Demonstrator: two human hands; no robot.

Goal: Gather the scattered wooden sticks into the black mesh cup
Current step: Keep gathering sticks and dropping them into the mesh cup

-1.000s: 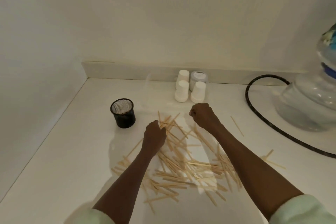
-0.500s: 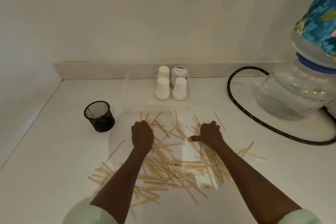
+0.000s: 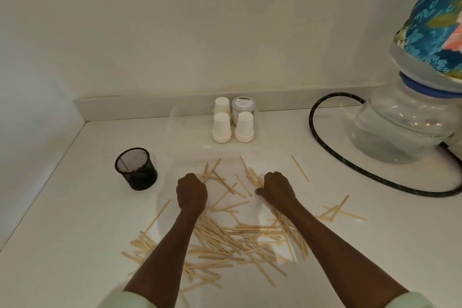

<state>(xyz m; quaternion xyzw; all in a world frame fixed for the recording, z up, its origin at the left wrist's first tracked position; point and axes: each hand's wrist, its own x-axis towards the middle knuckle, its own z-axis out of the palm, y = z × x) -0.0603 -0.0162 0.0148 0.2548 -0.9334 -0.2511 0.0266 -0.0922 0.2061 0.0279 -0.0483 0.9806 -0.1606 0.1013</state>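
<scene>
Many thin wooden sticks lie scattered across the white counter, most in a heap between my forearms. The black mesh cup stands upright to the left of the heap, apart from it. My left hand rests as a fist at the heap's far edge, and a few sticks poke out from under its knuckles. My right hand has its fingers curled down over a small bunch of sticks, thumb pointing left. What lies inside either palm is hidden.
Three upturned white paper cups and a grey jar stand at the back wall. A black hose loops toward a large clear water bottle at the right. Stray sticks lie to the right. A wall bounds the counter on the left.
My right hand has come down and nearer onto the sticks, fingers curling over them. My left hand shifted slightly nearer. The view has swung right, showing more of the bottle.
</scene>
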